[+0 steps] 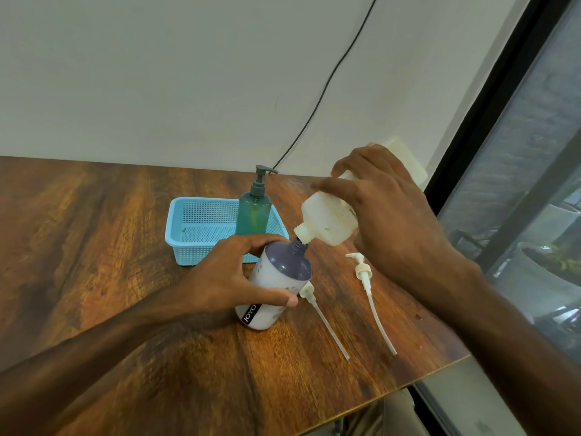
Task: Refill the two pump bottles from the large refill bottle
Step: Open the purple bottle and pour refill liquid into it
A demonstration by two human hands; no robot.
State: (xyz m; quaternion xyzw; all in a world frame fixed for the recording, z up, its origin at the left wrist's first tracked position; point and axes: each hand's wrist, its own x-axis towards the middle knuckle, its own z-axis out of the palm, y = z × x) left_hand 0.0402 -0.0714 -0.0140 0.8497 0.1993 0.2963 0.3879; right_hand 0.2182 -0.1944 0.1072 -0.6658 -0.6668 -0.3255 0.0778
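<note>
My left hand [234,275] grips a white bottle with a purple shoulder [276,278] that stands on the wooden table [110,247], its neck uncapped. My right hand [386,209] holds the large cream refill bottle [330,221] tipped steeply down, its open spout resting at the purple bottle's neck. A green pump bottle [254,212] with a grey pump stands upright just behind, by the basket. Two white pump heads with long tubes lie on the table: one [323,319] beside the purple bottle, the other [371,294] further right.
A light-blue perforated basket [195,234] sits behind my left hand. A black cable [327,86] runs down the wall to the table's back edge. The table's right edge [440,366] is close, with a dark-framed window [518,152] beyond.
</note>
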